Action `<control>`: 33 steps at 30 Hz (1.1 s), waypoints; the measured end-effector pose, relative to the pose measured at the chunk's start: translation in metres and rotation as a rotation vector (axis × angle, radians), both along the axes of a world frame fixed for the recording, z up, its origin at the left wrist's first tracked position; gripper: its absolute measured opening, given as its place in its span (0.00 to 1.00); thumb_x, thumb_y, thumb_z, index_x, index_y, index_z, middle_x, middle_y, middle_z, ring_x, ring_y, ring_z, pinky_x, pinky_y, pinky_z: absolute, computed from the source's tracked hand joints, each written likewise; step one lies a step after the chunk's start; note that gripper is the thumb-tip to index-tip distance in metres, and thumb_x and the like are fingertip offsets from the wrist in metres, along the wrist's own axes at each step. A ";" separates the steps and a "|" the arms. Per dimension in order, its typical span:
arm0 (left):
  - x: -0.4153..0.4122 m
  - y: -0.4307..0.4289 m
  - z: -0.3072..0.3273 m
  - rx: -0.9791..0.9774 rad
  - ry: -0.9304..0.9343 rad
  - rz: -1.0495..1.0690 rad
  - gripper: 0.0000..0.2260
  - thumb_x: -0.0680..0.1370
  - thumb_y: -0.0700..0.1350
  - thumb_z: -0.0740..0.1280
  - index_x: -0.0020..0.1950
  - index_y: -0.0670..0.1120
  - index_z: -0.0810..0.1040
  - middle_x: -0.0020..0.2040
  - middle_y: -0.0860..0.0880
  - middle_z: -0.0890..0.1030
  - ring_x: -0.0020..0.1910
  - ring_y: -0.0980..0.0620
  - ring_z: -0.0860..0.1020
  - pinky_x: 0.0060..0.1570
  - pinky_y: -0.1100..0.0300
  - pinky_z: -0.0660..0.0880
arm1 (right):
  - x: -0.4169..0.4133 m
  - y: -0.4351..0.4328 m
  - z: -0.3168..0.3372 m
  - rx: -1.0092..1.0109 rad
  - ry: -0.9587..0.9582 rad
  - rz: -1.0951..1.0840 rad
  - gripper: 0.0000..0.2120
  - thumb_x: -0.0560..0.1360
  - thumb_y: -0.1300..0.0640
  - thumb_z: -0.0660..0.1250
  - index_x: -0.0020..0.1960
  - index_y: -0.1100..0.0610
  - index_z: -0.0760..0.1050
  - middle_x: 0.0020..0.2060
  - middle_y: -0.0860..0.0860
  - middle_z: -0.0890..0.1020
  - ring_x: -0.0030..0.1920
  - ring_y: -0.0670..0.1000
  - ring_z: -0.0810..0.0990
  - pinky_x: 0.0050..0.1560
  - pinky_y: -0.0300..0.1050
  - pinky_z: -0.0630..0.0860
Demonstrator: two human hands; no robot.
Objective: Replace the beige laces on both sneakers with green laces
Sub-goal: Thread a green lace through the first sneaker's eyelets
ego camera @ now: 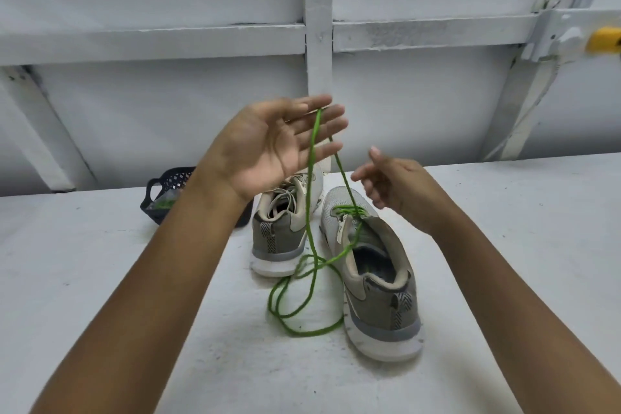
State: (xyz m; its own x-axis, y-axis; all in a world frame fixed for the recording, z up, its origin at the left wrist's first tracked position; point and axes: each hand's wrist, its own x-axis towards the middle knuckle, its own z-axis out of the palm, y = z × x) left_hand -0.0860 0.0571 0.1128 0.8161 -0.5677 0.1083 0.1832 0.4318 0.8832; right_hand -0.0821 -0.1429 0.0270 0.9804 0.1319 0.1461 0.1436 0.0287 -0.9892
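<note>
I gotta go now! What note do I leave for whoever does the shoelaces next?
Left hand: open, raised, green lace draped over its straight fingers.
Right hand: open, holding nothing, beside the lace.
Done: the right-side sneaker has green lace through some eyelets; slack loops on the table.
To do: finish lacing it; the left-side sneaker has beige laces, swap those.
Dark basket behind holds something green.

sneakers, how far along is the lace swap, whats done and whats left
Nothing is finished. The nearer sneaker shows no beige lace; a green lace crosses only its front eyelets, its loose lengths draped over straight fingers of the left hand and looping on the table. The right hand holds nothing. Left: its upper eyelets, then the farther sneaker, still in beige laces. Something green lies in the basket.
</note>
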 end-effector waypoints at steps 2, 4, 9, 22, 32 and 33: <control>0.003 -0.008 0.006 -0.094 0.082 -0.014 0.19 0.69 0.38 0.59 0.59 0.35 0.71 0.52 0.39 0.79 0.48 0.46 0.82 0.46 0.52 0.81 | -0.009 0.008 0.011 -0.101 0.002 0.262 0.22 0.72 0.39 0.64 0.49 0.57 0.82 0.31 0.48 0.73 0.30 0.45 0.70 0.30 0.35 0.68; 0.006 -0.014 0.009 -0.149 0.121 -0.015 0.19 0.69 0.38 0.59 0.59 0.33 0.70 0.54 0.37 0.77 0.50 0.42 0.81 0.48 0.48 0.79 | -0.016 0.017 0.016 -0.298 -0.052 0.396 0.23 0.73 0.43 0.65 0.57 0.61 0.79 0.30 0.46 0.72 0.30 0.43 0.69 0.31 0.35 0.68; 0.023 -0.019 0.002 -0.172 0.126 0.107 0.08 0.78 0.40 0.56 0.55 0.39 0.70 0.60 0.36 0.74 0.57 0.40 0.77 0.48 0.46 0.79 | -0.022 0.028 0.026 -0.297 -0.045 0.474 0.12 0.73 0.51 0.65 0.46 0.60 0.80 0.28 0.47 0.77 0.27 0.44 0.73 0.28 0.36 0.72; 0.018 -0.015 -0.098 0.500 -0.083 0.097 0.09 0.81 0.39 0.58 0.49 0.41 0.78 0.34 0.51 0.82 0.32 0.57 0.78 0.38 0.65 0.76 | 0.034 0.010 0.027 0.632 0.179 -0.203 0.14 0.82 0.59 0.56 0.40 0.62 0.73 0.23 0.50 0.78 0.23 0.44 0.76 0.27 0.33 0.75; 0.022 -0.017 -0.070 0.445 -0.160 0.266 0.09 0.81 0.37 0.60 0.44 0.42 0.78 0.31 0.52 0.78 0.28 0.58 0.75 0.32 0.66 0.72 | 0.026 0.030 0.011 0.154 0.252 -0.019 0.10 0.78 0.57 0.63 0.41 0.59 0.78 0.27 0.49 0.71 0.22 0.42 0.67 0.22 0.32 0.65; 0.022 -0.018 -0.068 0.448 -0.164 0.249 0.09 0.81 0.37 0.60 0.45 0.42 0.78 0.31 0.51 0.78 0.28 0.58 0.75 0.32 0.67 0.73 | 0.026 0.031 0.014 0.174 0.230 -0.028 0.10 0.79 0.59 0.62 0.40 0.59 0.77 0.28 0.49 0.71 0.22 0.42 0.67 0.22 0.32 0.64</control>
